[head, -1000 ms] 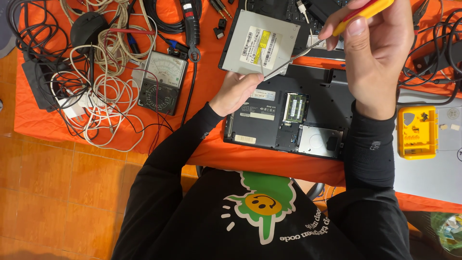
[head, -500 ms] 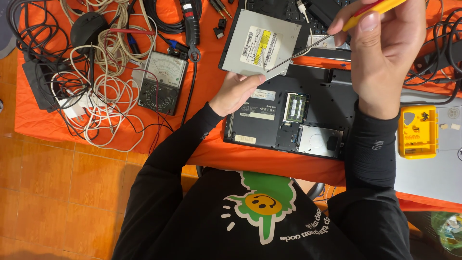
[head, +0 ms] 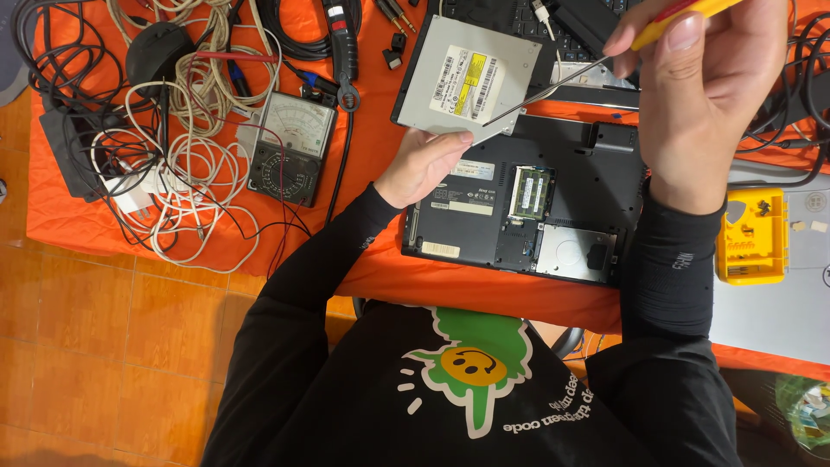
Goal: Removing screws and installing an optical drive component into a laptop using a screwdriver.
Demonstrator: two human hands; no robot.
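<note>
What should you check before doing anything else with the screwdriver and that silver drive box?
1. Left hand holds the optical drive by its lower edge: ok.
2. Right hand grips the screwdriver by its yellow handle: ok.
3. Screwdriver tip lies over the drive: ok; whether it sits in a screw: cannot tell.
4. Drive is out of the laptop, which lies bottom-up on the orange tablecloth: ok.
5. Laptop memory cover is off, green memory modules exposed: not ok for stray tools.
6. Yellow bit case lies open beside the right forearm: ok.
</note>
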